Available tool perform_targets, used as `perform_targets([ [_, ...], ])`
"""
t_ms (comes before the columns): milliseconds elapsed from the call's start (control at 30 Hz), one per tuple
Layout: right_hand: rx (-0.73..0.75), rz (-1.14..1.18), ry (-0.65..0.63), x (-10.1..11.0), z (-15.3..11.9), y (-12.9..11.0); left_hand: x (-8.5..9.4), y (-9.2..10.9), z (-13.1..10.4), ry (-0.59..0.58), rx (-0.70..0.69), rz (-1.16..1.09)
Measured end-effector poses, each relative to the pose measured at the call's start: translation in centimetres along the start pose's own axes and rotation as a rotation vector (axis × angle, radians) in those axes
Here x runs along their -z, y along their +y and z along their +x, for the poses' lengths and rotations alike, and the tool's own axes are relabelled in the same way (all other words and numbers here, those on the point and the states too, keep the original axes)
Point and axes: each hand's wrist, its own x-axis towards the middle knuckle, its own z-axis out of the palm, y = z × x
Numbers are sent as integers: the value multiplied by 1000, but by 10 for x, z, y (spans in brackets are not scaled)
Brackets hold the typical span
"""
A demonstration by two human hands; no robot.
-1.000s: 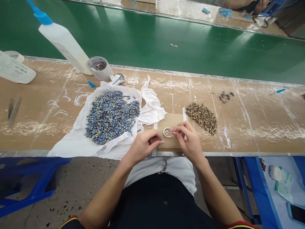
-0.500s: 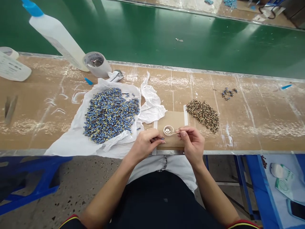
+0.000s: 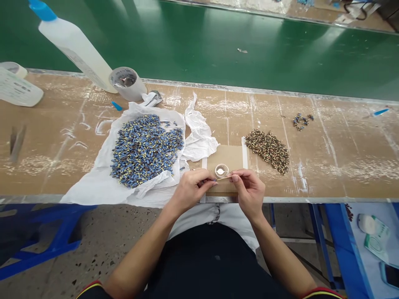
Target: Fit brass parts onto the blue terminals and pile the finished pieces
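Note:
My left hand [image 3: 195, 185] pinches a small blue piece [image 3: 214, 180], mostly hidden by the fingers. In my right hand [image 3: 250, 189] is a thin wooden stick, like a toothpick [image 3: 225, 177], its tip at the blue piece. Just beyond the fingertips stands a small round clear dish [image 3: 221, 170] with white stuff in it, on a cardboard piece [image 3: 229, 154] taped down at its sides. To the left, a big heap of blue and yellow pieces [image 3: 145, 149] lies on white cloth [image 3: 90, 182]. A heap of brown and cream pieces [image 3: 268, 149] lies to the right.
A white bottle with a blue cap [image 3: 77, 52] and a tape roll [image 3: 127, 83] stand at the back left. Several loose pieces [image 3: 301, 121] lie at the back right. The table's metal front edge [image 3: 311, 200] runs before my body; a green surface [image 3: 202, 45] lies beyond.
My right hand has moved slightly left and brought the stick's tip from the dish to the blue piece. My left hand stays nearly in place, still pinching. The view has shifted slightly.

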Motion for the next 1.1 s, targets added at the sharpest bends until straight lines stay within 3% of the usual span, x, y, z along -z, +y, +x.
perform_targets([
  [633,115,-63,-49,-3,0,-1,1,0,0,-7,-19,-21],
  [900,395,-237,-169,-10,3,-21,10,-6,-3,-30,-28,-20],
  [1100,491,-352,-296,-12,11,-38,9,-7,-4,-17,-32,-32],
])
